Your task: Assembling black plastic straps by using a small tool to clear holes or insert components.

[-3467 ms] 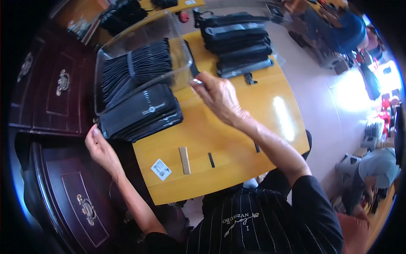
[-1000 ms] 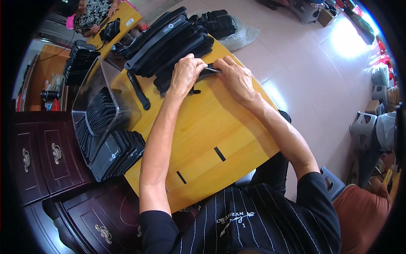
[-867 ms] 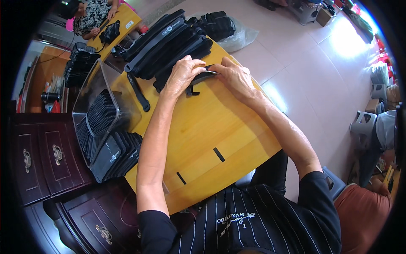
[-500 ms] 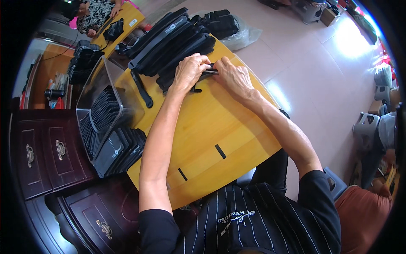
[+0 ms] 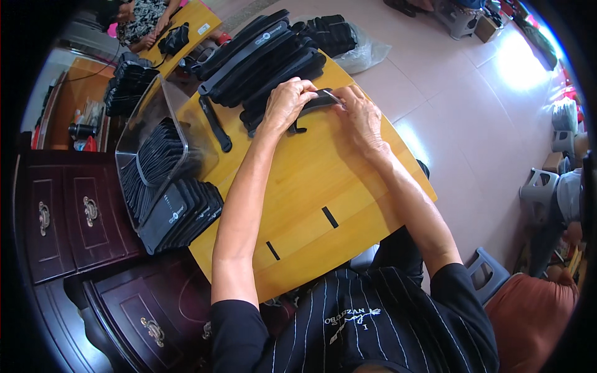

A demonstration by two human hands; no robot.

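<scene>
Over the far part of the yellow table (image 5: 298,211), my left hand (image 5: 289,102) pinches a black fabric strap (image 5: 318,103). The strap stretches rightward toward my right hand (image 5: 360,117). My right hand is closed around a thin, light metallic tool (image 5: 334,96), whose tip points at the strap; too little of it shows to tell its kind. Just beyond my left hand lies a thick stack of black strap-like fabric pieces (image 5: 261,74). A separate black strap (image 5: 215,124) with a rounded end lies left of my left forearm.
A clear plastic bin (image 5: 185,133) with bundled black pieces stands at the left, beside a stack of black pouches (image 5: 177,211). Dark wooden drawers (image 5: 93,217) border the table. Two black strips (image 5: 329,217) mark the near tabletop. Another person (image 5: 146,22) sits far left.
My right hand has moved slightly right, away from my left, uncovering the strap and the thin tool. The whole view has shifted a little.
</scene>
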